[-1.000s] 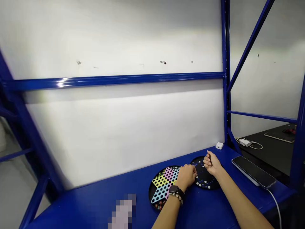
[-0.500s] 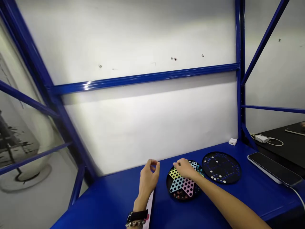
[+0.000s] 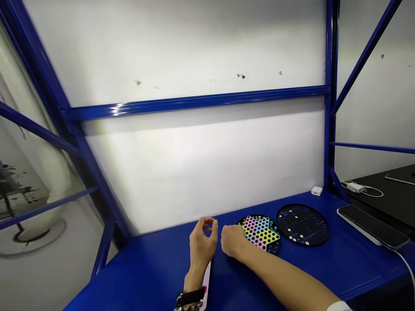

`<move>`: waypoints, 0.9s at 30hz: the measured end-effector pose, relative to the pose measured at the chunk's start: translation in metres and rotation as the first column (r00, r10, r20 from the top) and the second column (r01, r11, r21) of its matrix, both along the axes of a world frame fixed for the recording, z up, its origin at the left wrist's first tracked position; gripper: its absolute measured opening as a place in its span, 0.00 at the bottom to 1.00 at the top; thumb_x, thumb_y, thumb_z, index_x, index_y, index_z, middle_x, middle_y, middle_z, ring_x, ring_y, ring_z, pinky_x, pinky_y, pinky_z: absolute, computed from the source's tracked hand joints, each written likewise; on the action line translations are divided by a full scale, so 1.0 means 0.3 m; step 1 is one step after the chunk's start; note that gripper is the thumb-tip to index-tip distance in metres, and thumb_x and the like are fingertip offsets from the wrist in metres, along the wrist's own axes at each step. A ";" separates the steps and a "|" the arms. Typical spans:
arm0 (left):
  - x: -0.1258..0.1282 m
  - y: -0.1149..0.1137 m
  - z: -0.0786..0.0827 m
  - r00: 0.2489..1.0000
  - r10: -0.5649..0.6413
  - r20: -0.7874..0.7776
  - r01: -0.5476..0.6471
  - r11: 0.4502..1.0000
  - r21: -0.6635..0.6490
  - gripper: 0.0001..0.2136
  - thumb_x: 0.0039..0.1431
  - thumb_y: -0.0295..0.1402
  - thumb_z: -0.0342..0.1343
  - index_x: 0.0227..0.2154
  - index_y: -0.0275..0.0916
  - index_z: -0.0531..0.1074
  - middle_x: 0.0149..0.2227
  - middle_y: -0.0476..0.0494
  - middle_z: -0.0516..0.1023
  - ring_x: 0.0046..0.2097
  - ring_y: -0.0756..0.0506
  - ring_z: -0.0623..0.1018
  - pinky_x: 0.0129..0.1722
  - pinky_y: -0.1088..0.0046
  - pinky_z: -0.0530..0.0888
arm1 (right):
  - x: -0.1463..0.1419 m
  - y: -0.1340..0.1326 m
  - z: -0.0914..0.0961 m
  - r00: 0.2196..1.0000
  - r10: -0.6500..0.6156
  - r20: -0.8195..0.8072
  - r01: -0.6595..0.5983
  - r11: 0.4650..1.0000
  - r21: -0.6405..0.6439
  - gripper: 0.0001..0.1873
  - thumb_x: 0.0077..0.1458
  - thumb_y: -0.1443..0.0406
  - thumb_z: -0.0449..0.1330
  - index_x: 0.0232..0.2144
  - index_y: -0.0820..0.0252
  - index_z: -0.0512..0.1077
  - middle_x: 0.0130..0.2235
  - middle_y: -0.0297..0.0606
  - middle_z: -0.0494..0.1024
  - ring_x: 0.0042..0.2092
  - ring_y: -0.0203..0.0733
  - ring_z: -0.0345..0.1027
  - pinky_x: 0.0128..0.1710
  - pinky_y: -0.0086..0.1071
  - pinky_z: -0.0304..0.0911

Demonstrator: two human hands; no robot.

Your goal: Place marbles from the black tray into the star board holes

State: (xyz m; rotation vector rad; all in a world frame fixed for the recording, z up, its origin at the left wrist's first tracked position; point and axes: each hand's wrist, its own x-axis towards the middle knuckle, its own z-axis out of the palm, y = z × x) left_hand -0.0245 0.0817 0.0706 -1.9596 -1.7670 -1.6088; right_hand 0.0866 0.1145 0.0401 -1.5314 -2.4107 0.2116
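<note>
My left hand (image 3: pixel 203 242) is raised above the blue tabletop, left of the game boards, with thumb and fingertips curled together in a pinch. Whatever it may hold is too small to make out. Beside it, my right hand (image 3: pixel 232 240) is closed with the knuckles up, over the left edge of a round black Chinese checkers board (image 3: pixel 263 233). Its fingertips are hidden, so I cannot see what they grip. The board carries a star in pink, blue and yellow with dark holes; my right hand and forearm cover its left and near parts.
A second round black board (image 3: pixel 303 226) with several white pieces lies to the right. Farther right are a phone (image 3: pixel 374 224) on a white box, a small white adapter (image 3: pixel 317 191) and a cable. A pink-white phone-like slab (image 3: pixel 206 280) lies under my left wrist. Blue rack posts frame the table.
My right hand has moved left from over the star to the board's left edge. The star's colours now sit differently, so the board appears turned. My left hand has barely moved.
</note>
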 end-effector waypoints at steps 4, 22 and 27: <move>-0.001 -0.004 0.003 1.000 -0.006 0.004 0.006 1.000 0.002 0.13 0.59 0.47 0.52 0.29 0.43 0.71 0.24 0.51 0.74 0.26 0.47 0.73 0.27 0.73 0.69 | 0.007 -0.016 -0.011 0.995 -0.095 -0.023 0.095 0.995 0.031 0.17 0.63 0.64 0.53 0.48 0.71 0.72 0.48 0.61 0.77 0.47 0.59 0.77 0.45 0.46 0.71; -0.003 -0.020 -0.004 0.989 -0.117 -0.095 0.105 0.988 -0.116 0.13 0.61 0.47 0.50 0.31 0.44 0.72 0.31 0.48 0.80 0.32 0.45 0.77 0.32 0.71 0.72 | 0.104 -0.218 -0.073 0.993 0.093 -0.073 -0.101 0.988 -0.118 0.45 0.62 0.52 0.52 0.69 0.81 0.49 0.71 0.66 0.47 0.72 0.65 0.39 0.70 0.59 0.36; 0.029 -0.032 -0.025 0.928 -0.281 -0.246 0.156 0.890 -0.429 0.08 0.61 0.39 0.52 0.33 0.45 0.74 0.35 0.50 0.82 0.36 0.46 0.79 0.36 0.72 0.71 | 0.276 -0.207 -0.041 0.974 0.082 -0.209 -0.128 0.969 -0.212 0.48 0.61 0.47 0.51 0.72 0.70 0.45 0.74 0.53 0.40 0.74 0.59 0.29 0.71 0.57 0.32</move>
